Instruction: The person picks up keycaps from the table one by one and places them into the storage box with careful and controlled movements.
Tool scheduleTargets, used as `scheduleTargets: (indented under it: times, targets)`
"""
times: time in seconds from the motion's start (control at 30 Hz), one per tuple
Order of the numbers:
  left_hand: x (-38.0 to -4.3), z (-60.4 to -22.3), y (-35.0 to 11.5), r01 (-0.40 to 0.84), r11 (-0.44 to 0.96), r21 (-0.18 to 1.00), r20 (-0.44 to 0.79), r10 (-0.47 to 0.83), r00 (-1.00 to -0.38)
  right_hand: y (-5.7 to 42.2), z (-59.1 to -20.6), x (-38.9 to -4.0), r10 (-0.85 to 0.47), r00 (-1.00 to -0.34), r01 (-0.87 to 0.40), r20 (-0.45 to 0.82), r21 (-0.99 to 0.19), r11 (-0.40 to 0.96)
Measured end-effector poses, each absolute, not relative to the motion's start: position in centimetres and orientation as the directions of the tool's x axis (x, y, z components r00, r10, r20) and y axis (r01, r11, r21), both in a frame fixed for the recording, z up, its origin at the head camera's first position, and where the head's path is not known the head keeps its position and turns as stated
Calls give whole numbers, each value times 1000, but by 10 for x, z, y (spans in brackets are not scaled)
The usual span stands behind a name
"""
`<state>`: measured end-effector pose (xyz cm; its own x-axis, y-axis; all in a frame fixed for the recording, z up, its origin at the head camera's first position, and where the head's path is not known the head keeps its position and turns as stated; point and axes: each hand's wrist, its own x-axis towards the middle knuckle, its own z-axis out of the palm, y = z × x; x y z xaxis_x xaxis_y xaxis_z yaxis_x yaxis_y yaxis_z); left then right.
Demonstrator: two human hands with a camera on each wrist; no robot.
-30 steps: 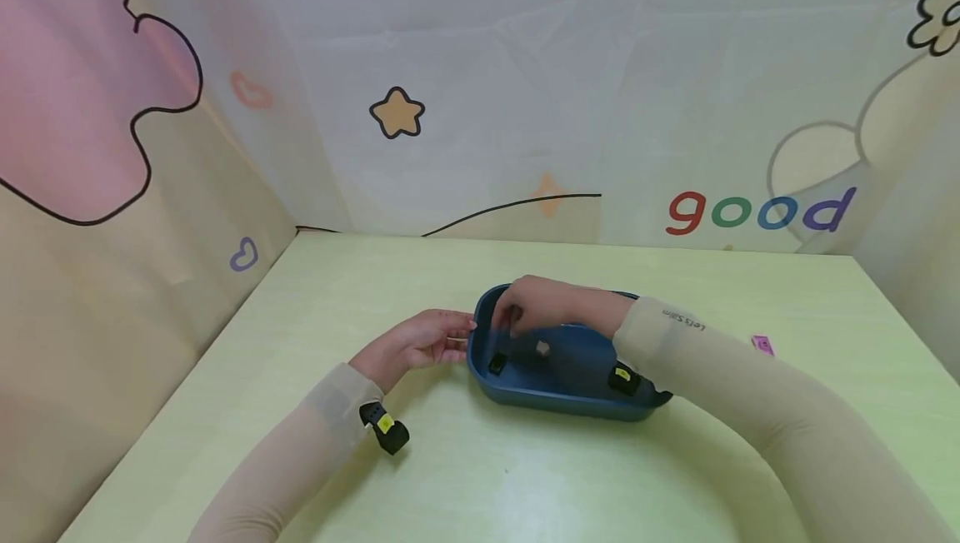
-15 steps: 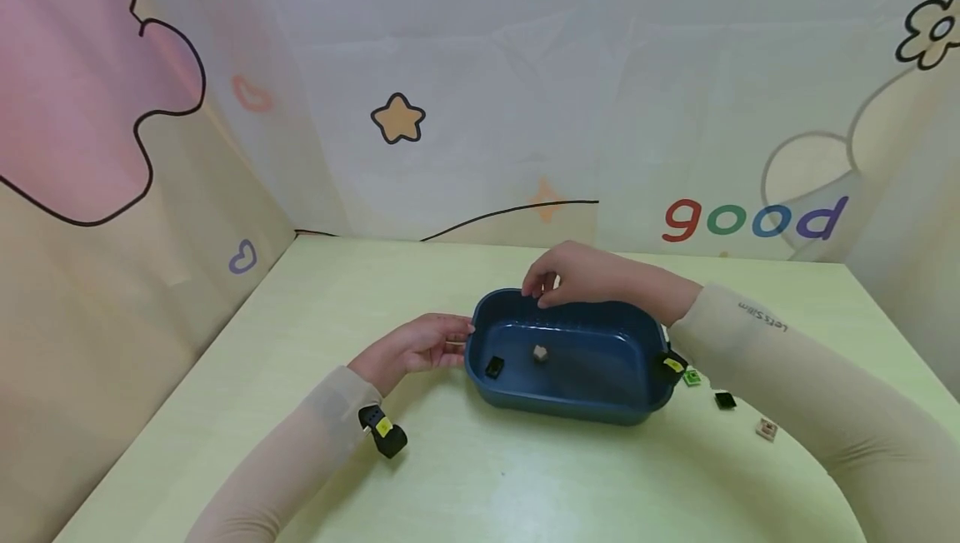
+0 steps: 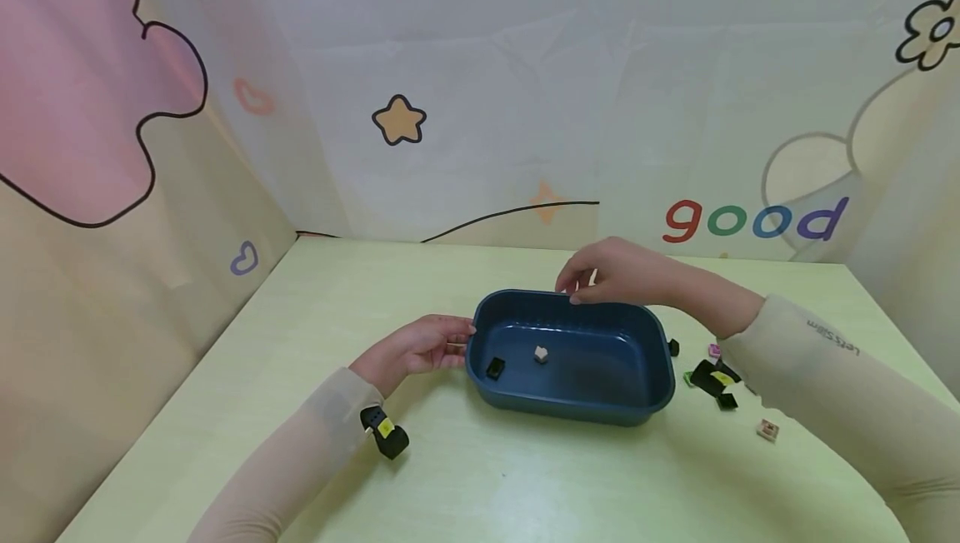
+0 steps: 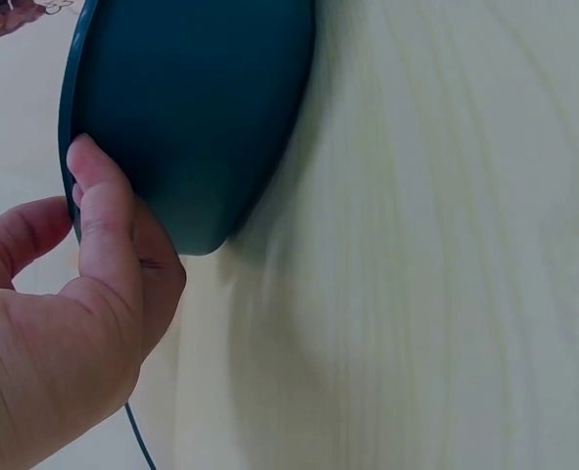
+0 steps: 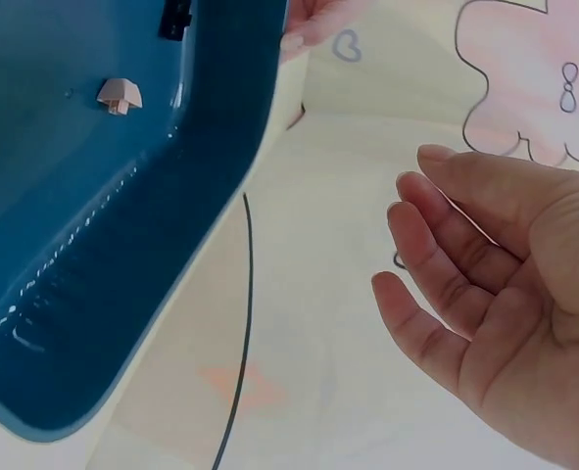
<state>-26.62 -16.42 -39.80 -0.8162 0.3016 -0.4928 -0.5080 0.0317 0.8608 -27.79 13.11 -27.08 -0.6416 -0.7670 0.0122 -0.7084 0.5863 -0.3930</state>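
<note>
A dark blue plastic tub (image 3: 570, 414) stands on the table. At its left end my left hand (image 3: 423, 345) holds the rim between thumb and fingers, as the left wrist view shows. Inside the tub lie a small beige keycap-like piece (image 3: 541, 355), with a stem visible in the right wrist view (image 5: 120, 96), and a small black piece (image 3: 496, 368). My right hand (image 3: 622, 272) hovers over the tub's far rim, fingers loosely bent. In the right wrist view that hand (image 5: 505, 304) has nothing between its fingers and is apart from the tub.
Right of the tub, several small pieces lie on the pale table (image 3: 420, 476): black (image 3: 726, 401), green (image 3: 688, 378), pink (image 3: 714, 351) and beige (image 3: 767, 430). The right forearm passes over this side. A printed cloth (image 3: 487, 110) hangs behind the table.
My right hand has come up out of the tub and moved right along its far rim. Small pieces on the right side have come into view. My left hand stays at the rim.
</note>
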Motion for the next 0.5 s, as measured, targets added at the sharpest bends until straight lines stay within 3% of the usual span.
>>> scheduleTargets:
  times: [0.3,0.5]
  targets:
    - [-267,-397,-163,-519,38,854,-507,286,-813,165,-267,-269,-711,-701,-669,62,-402,625]
    - [-266,-397,-165,-514,31,857,-499,298,-813,190,-270,-261,-621,-778,-603,96,-394,694]
